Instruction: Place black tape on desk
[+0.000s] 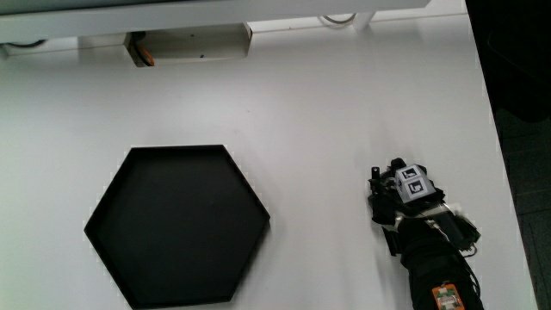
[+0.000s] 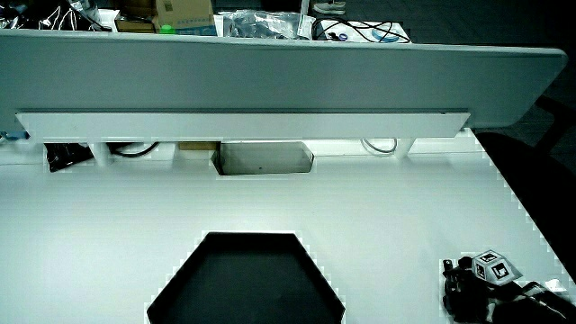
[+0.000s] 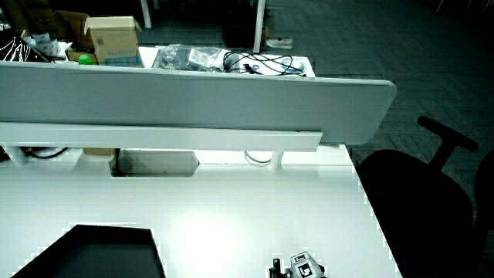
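The gloved hand [image 1: 406, 200] rests low over the white desk [image 1: 327, 112], beside the black hexagonal tray [image 1: 176, 151] and close to the desk's side edge. Its patterned cube [image 1: 413, 184] faces up, and the forearm runs back toward the person. In both side views the hand [image 2: 481, 281] [image 3: 301, 269] shows only partly, at the near end of the desk. I cannot make out any black tape against the black glove. The tray [image 2: 247, 238] [image 3: 108, 230] looks empty.
A low grey partition [image 2: 288, 81] closes the desk's end farthest from the person, with a rectangular cable opening [image 1: 189, 43] just in front of it. A black office chair [image 3: 417, 193] stands off the desk's side edge near the hand.
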The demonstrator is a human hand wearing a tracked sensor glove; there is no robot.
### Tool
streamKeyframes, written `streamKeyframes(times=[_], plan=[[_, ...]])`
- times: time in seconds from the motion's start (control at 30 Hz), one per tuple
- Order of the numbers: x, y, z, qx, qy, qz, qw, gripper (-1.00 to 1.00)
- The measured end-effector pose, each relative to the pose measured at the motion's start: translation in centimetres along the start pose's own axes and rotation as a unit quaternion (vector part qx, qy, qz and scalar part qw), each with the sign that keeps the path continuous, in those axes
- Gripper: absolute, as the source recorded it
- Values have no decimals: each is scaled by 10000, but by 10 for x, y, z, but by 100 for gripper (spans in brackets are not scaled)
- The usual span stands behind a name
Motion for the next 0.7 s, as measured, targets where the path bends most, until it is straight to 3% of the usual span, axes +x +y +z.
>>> streamKeyframes(times=[0.03,0.1,0.13,0.2,0.23,0.27,0.33,0.4,0.43,0.53,0.6,0.67,0.7], plan=[[3,0,-3,160,35,-90,9998,-31],[8,6,-13,-51,220,-22,9997,-46],[11,6,-16,15,354,14,9994,-54],[15,1,-20,379,473,-70,9981,-69],[17,0,-24,430,608,-51,9972,-77],[20,-5,-26,813,678,-199,9942,-85],[21,-4,-38,681,920,122,9934,-100],[22,-13,-45,1176,1009,71,9879,-100],[21,-25,-42,1360,1105,204,9843,-100],[20,-32,-55,1470,1299,353,9799,-100],[19,-42,-57,1612,1498,592,9737,-100],[21,-46,-64,1769,1575,549,9700,-100],[23,-47,-68,1889,1700,485,9660,-100]])
